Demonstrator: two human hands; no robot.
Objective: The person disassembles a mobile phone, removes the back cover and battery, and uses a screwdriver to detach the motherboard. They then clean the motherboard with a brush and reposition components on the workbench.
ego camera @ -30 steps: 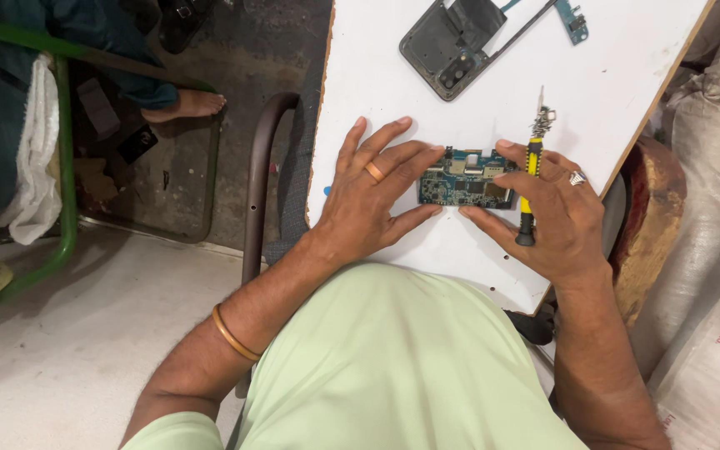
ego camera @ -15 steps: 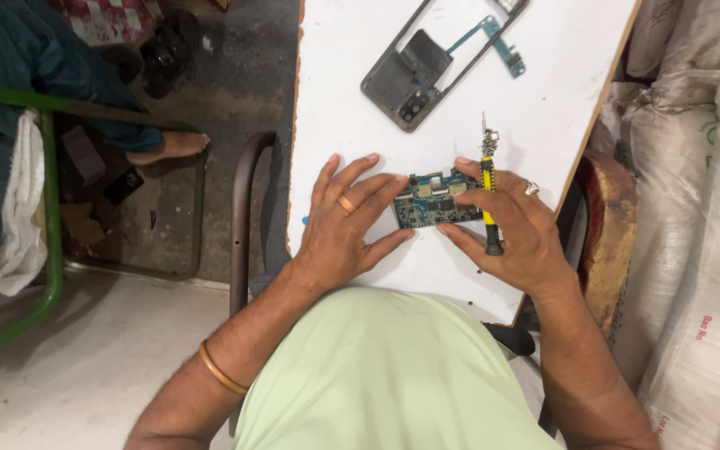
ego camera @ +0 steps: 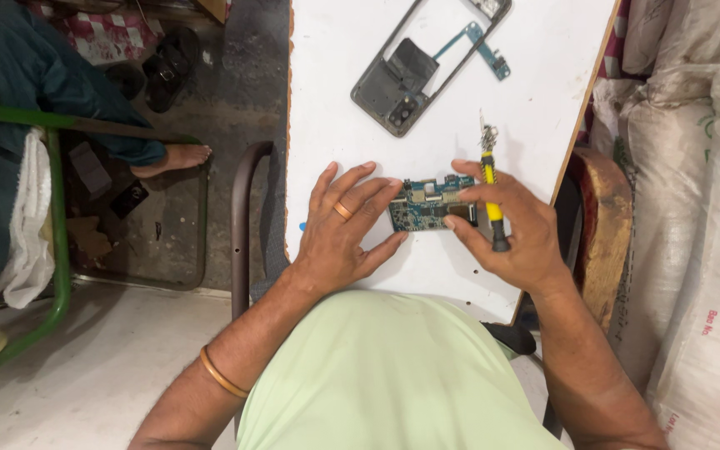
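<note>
White tabletop (ego camera: 352,100) is filling the upper centre of the frame, and a blue-green circuit board (ego camera: 428,207) is lying on it just below mid-frame. Left hand (ego camera: 345,229) is resting flat beside the board, fingers spread, fingertips touching its left edge; it is closed around nothing. Right hand (ego camera: 514,229) is pinching the board's right edge while gripping a yellow-and-black screwdriver (ego camera: 491,196), whose metal tip is pointing toward the top of the frame. Right fingers are covering the board's right end. Above, well apart from the hands, a dark phone frame (ego camera: 410,75) with a blue flex strip (ego camera: 481,46) is lying on the table. White sacks (ego camera: 693,208) are standing along the right edge. At upper left, another person's bare foot (ego camera: 178,157) is resting near a green chair frame (ego camera: 56,242).
</note>
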